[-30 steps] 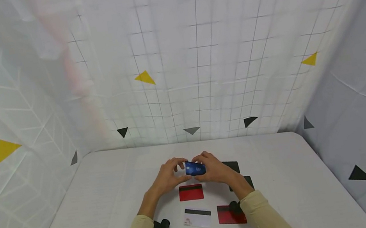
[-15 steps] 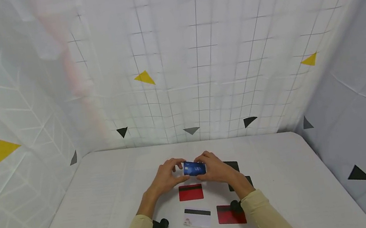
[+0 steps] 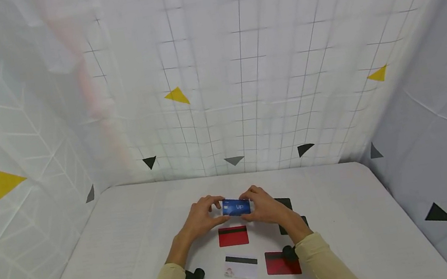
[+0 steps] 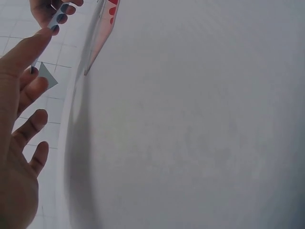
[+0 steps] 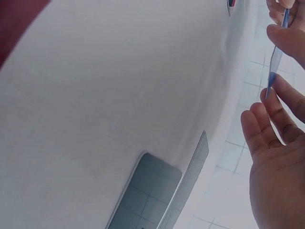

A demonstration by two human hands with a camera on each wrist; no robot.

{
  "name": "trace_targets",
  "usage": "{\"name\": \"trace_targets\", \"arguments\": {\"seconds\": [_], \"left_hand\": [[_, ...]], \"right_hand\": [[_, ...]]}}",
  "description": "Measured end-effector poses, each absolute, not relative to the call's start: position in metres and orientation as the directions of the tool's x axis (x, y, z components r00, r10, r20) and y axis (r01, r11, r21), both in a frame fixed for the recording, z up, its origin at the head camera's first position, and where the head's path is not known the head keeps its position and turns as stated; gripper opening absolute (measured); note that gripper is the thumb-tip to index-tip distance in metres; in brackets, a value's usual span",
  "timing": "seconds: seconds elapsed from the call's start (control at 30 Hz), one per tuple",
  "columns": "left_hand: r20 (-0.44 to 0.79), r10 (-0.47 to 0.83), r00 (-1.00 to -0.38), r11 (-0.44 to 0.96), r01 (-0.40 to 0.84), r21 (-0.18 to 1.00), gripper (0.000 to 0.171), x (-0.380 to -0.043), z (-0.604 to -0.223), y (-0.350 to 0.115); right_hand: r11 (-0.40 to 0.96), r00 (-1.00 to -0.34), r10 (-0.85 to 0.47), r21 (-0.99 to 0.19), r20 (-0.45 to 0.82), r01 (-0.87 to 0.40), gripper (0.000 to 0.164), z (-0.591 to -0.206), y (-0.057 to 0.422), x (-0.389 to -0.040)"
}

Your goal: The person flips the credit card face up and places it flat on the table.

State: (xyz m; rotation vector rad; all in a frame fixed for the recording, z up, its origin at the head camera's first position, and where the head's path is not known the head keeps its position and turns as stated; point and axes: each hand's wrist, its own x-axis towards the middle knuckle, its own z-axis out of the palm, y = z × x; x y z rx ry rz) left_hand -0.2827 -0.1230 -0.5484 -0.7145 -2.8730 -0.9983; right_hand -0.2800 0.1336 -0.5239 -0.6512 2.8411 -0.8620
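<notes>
A blue card (image 3: 235, 207) lettered "VIP", with a chip at its left end, is held between both hands. The left hand (image 3: 200, 218) pinches its left end between thumb and fingers. At the other end the right hand (image 3: 265, 207) pinches it the same way. The printed face is toward the head camera. In the right wrist view the card (image 5: 276, 61) appears edge-on, raised off the table. Just below the hands lies a red card (image 3: 233, 239) with a black stripe.
A white card (image 3: 242, 270) and another red card (image 3: 276, 268) lie nearer on the white table (image 3: 136, 249). Two black cards (image 3: 284, 203) lie partly hidden behind the right hand and wrist. Dark wrist cameras (image 3: 195, 277) jut inward. A white curtain stands behind.
The blue card has shifted slightly left, and more of its face shows. The left hand has moved a little left with it. The cards on the table have not moved.
</notes>
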Motion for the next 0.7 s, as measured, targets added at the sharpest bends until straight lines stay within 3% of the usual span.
{"name": "trace_targets", "arguments": {"seconds": [0.7], "left_hand": [[0.144, 0.43, -0.891, 0.754, 0.443, 0.485, 0.056, -0.2845, -0.5538, -0.1231]], "right_hand": [[0.76, -0.899, -0.437, -0.543, -0.02, -0.357, 0.056, -0.533, 0.1368, -0.2854]]}}
